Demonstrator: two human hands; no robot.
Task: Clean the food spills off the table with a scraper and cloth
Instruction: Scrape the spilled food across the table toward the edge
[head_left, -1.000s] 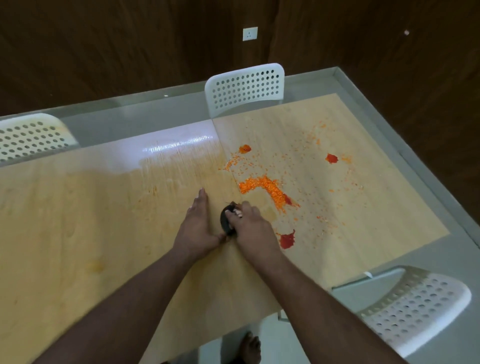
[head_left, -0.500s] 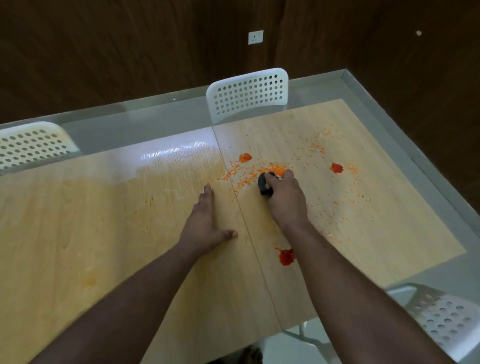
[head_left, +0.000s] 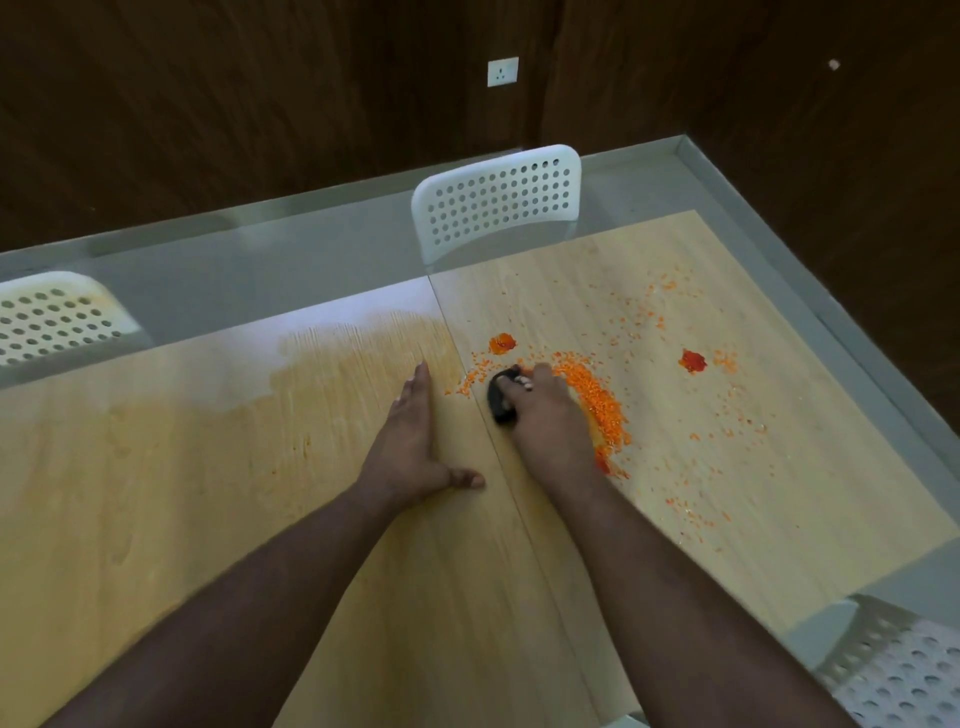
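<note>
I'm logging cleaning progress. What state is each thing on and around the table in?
left hand: flat on the table, fingers straight
right hand: curled around the scraper
scraper: held, down on the table
orange crumbs: heaped beside the right hand, others scattered
red blob: untouched
table: smeared on the left half

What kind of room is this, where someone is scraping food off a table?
Probably a dining or canteen room. A long wooden table has white perforated chairs drawn up to it, dark wood panelling with a wall socket lies behind, and orange food spills lie beside the right hand holding a scraper.
</note>
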